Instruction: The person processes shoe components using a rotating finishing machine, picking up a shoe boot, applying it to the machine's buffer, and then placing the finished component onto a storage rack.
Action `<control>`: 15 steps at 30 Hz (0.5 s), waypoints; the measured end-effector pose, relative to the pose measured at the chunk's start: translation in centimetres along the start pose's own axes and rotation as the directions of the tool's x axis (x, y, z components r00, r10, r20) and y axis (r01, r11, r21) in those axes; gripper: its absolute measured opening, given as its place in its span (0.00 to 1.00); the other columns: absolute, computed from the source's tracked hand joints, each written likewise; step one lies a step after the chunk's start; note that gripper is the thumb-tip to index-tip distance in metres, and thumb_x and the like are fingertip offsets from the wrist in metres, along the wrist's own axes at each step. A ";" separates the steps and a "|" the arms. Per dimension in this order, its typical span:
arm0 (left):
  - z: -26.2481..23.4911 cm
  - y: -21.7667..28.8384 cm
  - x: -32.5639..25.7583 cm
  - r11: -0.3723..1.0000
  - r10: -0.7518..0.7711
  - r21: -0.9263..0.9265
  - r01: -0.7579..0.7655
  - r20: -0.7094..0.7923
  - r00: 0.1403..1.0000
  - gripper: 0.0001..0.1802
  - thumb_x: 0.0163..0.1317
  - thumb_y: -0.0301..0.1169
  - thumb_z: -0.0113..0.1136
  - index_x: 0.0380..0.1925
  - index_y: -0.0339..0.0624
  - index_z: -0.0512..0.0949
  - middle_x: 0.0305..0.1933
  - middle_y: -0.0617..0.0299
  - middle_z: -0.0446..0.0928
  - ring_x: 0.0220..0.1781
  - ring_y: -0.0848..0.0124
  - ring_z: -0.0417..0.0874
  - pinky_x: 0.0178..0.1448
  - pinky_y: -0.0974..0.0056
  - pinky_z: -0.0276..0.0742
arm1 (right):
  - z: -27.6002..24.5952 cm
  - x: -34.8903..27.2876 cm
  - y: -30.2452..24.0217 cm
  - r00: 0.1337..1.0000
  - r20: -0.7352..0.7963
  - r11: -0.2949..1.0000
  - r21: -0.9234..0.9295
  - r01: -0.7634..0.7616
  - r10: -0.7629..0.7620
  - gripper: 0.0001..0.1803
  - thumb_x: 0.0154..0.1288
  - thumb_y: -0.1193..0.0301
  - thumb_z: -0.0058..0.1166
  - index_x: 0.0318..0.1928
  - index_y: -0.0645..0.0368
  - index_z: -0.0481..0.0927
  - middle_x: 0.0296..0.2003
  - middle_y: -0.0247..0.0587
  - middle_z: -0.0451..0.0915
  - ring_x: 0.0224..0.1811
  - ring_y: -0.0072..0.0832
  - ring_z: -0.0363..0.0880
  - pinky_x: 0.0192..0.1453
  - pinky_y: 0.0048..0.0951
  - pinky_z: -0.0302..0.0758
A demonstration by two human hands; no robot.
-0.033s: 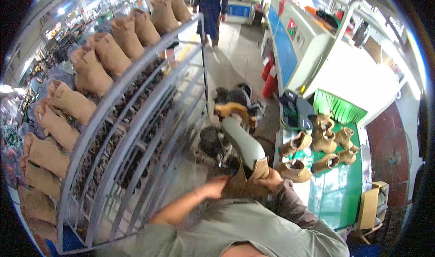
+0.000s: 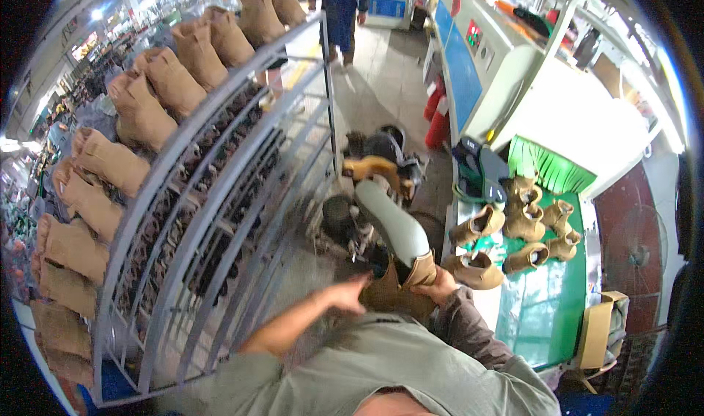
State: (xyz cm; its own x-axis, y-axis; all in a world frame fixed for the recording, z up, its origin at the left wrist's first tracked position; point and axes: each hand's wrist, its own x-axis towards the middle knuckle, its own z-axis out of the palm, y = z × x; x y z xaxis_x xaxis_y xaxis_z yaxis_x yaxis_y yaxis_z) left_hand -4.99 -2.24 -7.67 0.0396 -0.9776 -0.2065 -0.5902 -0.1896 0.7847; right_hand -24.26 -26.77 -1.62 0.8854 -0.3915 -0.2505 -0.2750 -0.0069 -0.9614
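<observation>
In front of my body a tan boot upper (image 2: pixel 389 297) sits at the near end of a smooth pale grey foot-shaped form (image 2: pixel 396 222). My right hand (image 2: pixel 438 287) grips the upper's flap on its right side, fingers closed round the edge. On the other side my left hand (image 2: pixel 349 293) is beside the upper, thumb and fingers spread, apparently holding nothing. Whether its fingertips touch the upper I cannot tell. Beyond the pale form stands a dark machine (image 2: pixel 381 148) with an orange-yellow part (image 2: pixel 370 168).
At left a grey metal rack (image 2: pixel 220 148) carries several tan boot uppers (image 2: pixel 172 79) on top and dark items below. Several tan boots (image 2: pixel 524 222) stand on a green-topped table (image 2: pixel 543 321) at right, near a cardboard box (image 2: pixel 595 335). A person in blue (image 2: pixel 341 13) stands in the aisle.
My left hand has moved slightly up, its thumb now spread from the fingers. My right hand stays on the upper. The view has shifted a little.
</observation>
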 end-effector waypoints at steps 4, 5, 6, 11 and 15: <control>-5.3 6.1 7.3 -0.040 -0.198 -0.992 -0.121 -0.111 0.974 0.38 0.64 0.45 0.65 0.69 0.49 0.61 0.63 0.58 0.73 0.60 0.63 0.78 0.69 0.48 0.70 | -3.0 -1.7 -0.3 0.936 -0.275 0.765 -0.548 -0.340 0.219 0.36 0.44 0.63 0.75 0.55 0.61 0.76 0.48 0.49 0.84 0.52 0.42 0.83 0.58 0.39 0.77; -6.1 8.3 9.9 -0.388 -0.260 -0.896 -0.216 -0.119 0.958 0.37 0.62 0.47 0.67 0.67 0.48 0.64 0.59 0.58 0.75 0.58 0.63 0.79 0.67 0.49 0.72 | -3.9 -1.6 1.5 0.931 -0.313 0.792 -0.513 -0.332 0.188 0.36 0.44 0.62 0.75 0.55 0.60 0.76 0.47 0.51 0.84 0.52 0.43 0.83 0.57 0.40 0.77; -6.4 10.2 12.3 -0.342 -0.418 -0.879 -0.331 -0.173 0.892 0.36 0.61 0.49 0.68 0.64 0.47 0.66 0.57 0.58 0.77 0.56 0.62 0.80 0.65 0.49 0.74 | -4.3 -1.3 2.4 0.927 -0.311 0.787 -0.510 -0.347 0.208 0.36 0.44 0.63 0.74 0.55 0.60 0.76 0.47 0.51 0.84 0.52 0.43 0.83 0.57 0.40 0.77; -6.7 12.9 17.3 -0.244 -0.693 -0.780 -0.577 -0.275 0.666 0.33 0.59 0.48 0.69 0.57 0.40 0.71 0.51 0.55 0.79 0.51 0.61 0.83 0.57 0.46 0.80 | -3.5 1.4 3.9 0.989 -0.079 0.790 -0.595 -0.147 0.125 0.35 0.46 0.62 0.72 0.55 0.61 0.75 0.46 0.50 0.84 0.50 0.44 0.83 0.56 0.41 0.77; -7.0 15.5 11.2 -0.177 -0.639 -0.796 -0.579 -0.354 0.683 0.25 0.62 0.44 0.65 0.54 0.40 0.76 0.50 0.56 0.81 0.51 0.63 0.83 0.57 0.53 0.79 | -2.2 4.8 4.9 0.960 0.280 0.887 -0.441 0.139 -0.011 0.31 0.53 0.65 0.71 0.57 0.62 0.76 0.49 0.47 0.83 0.52 0.34 0.82 0.56 0.37 0.77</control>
State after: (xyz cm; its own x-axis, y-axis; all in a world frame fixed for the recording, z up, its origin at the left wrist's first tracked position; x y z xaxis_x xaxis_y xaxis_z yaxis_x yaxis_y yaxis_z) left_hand -8.06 -16.76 6.27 0.6897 -0.5787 -0.4353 0.7236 0.5269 0.4459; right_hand -22.17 -30.67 -7.29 0.9580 -0.1177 -0.2615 -0.2859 -0.4662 -0.8372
